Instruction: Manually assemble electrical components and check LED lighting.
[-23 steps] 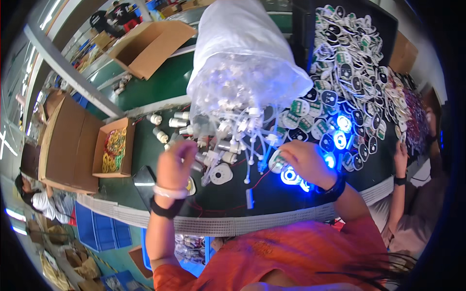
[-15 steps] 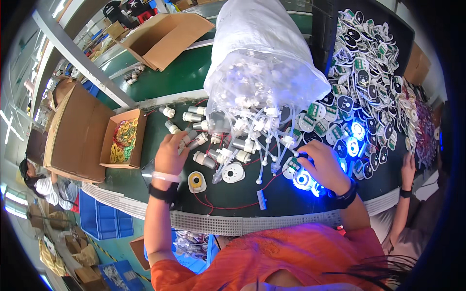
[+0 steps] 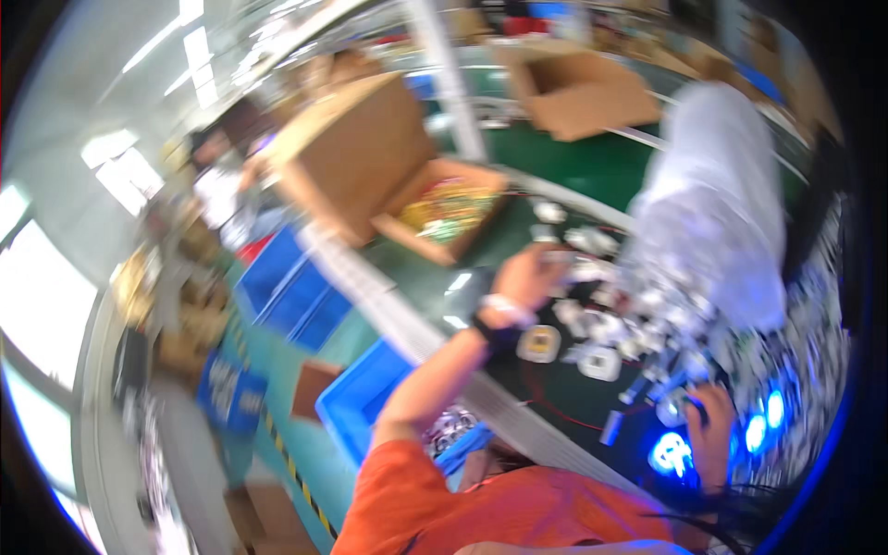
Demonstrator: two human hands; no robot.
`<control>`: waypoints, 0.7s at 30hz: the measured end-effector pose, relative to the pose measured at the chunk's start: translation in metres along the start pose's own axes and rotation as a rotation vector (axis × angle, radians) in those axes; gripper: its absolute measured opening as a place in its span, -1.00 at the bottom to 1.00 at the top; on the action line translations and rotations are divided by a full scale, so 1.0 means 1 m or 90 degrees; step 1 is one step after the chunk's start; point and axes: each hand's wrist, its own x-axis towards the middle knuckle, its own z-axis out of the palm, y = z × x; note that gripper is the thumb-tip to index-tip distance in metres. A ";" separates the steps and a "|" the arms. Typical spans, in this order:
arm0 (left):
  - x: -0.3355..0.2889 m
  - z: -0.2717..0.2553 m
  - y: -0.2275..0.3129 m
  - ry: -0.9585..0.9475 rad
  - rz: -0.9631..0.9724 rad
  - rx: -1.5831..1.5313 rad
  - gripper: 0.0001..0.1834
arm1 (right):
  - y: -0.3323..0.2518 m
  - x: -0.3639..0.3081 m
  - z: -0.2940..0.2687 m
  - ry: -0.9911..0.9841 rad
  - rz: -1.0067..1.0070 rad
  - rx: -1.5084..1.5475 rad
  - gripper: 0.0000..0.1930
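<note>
My left hand [image 3: 525, 280], with a pale band and a black band at its wrist, reaches over the green work surface to the small white-and-grey motor pumps [image 3: 592, 242]. Its fingers are smeared, so a grip cannot be made out. Near the front right, my right hand [image 3: 710, 433] has bent fingers pinched at a blurred roundish pale piece [image 3: 673, 407]. Blue-glowing round parts [image 3: 670, 455] lie beside it. Two white plates lie between my hands: one with a yellow disc [image 3: 538, 344], the other plain [image 3: 599, 363]. A small blue-white stick [image 3: 611, 427] with red wire lies closer to me.
A large white sack [image 3: 712, 185] spills tubed pumps at the back right. Many flat parts [image 3: 805, 370] are piled at right. A small carton [image 3: 476, 199] of yellow discs sits beside a tall carton [image 3: 361, 148]. Blue bins [image 3: 296, 287] stand on the floor; a person [image 3: 222, 185] is at far left.
My view has swung left, so everything sits further right and is blurred. The left hand remains by the pumps. The right hand now has a roundish pale piece at its fingertips.
</note>
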 end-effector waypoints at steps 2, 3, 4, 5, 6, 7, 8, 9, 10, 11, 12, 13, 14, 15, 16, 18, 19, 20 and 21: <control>0.001 0.000 0.012 0.030 -0.008 -0.105 -0.63 | 0.020 -0.005 -0.015 -0.122 -0.021 0.012 -0.70; 0.001 0.001 0.012 0.086 0.014 -0.156 -0.68 | 0.026 -0.002 -0.009 -0.112 -0.039 0.042 -0.76; -0.002 -0.001 0.011 0.141 0.040 -0.206 -0.72 | 0.030 0.002 -0.005 -0.103 -0.055 0.071 -0.81; -0.002 -0.004 0.009 0.178 0.041 -0.242 -0.75 | 0.034 0.008 -0.001 -0.126 -0.083 0.073 -0.80; -0.004 -0.007 0.006 0.211 0.046 -0.278 -0.77 | 0.039 0.012 0.001 -0.146 -0.108 0.072 -0.80; -0.009 -0.009 0.016 0.216 0.061 -0.337 -0.78 | 0.050 0.010 0.004 -0.140 -0.119 0.059 -0.79; -0.017 -0.011 0.031 0.200 0.067 -0.422 -0.80 | 0.042 0.012 0.002 -0.154 -0.118 0.060 -0.78; -0.039 -0.033 0.066 0.098 -0.044 -0.480 -0.83 | 0.044 0.014 0.006 -0.118 -0.186 0.052 -0.77; -0.049 -0.028 0.066 0.097 0.026 -0.425 -0.83 | 0.045 0.017 0.010 -0.081 -0.252 0.044 -0.76; -0.059 -0.020 0.068 0.102 0.121 -0.360 -0.80 | 0.044 0.027 0.005 -0.107 -0.333 0.057 -0.74; -0.071 -0.014 0.077 0.063 0.172 -0.344 -0.79 | 0.024 0.027 0.003 -0.080 -0.338 0.048 -0.71; -0.083 -0.005 0.089 -0.009 0.159 -0.370 -0.77 | 0.011 0.030 0.005 -0.046 -0.362 0.021 -0.69; -0.101 0.007 0.099 0.005 0.200 -0.324 -0.76 | 0.001 0.034 0.009 -0.009 -0.387 -0.003 -0.67; -0.110 0.012 0.103 -0.103 0.255 -0.306 -0.74 | 0.005 0.042 0.013 -0.030 -0.439 -0.015 -0.65; -0.122 0.023 0.110 -0.105 0.275 -0.297 -0.74 | -0.016 0.039 0.013 -0.036 -0.457 0.001 -0.65; -0.144 0.032 0.123 -0.154 0.186 -0.314 -0.72 | -0.071 0.023 0.012 -0.255 -0.227 0.214 -0.30; -0.149 0.043 0.124 -0.154 0.208 -0.281 -0.74 | -0.069 0.024 0.016 -0.264 -0.246 0.219 -0.30; -0.151 0.051 0.122 -0.154 0.228 -0.249 -0.75 | -0.056 0.028 0.024 -0.308 -0.283 0.294 -0.36; -0.154 0.045 0.127 -0.139 0.223 -0.239 -0.75 | -0.033 0.036 0.034 -0.353 -0.317 0.370 -0.41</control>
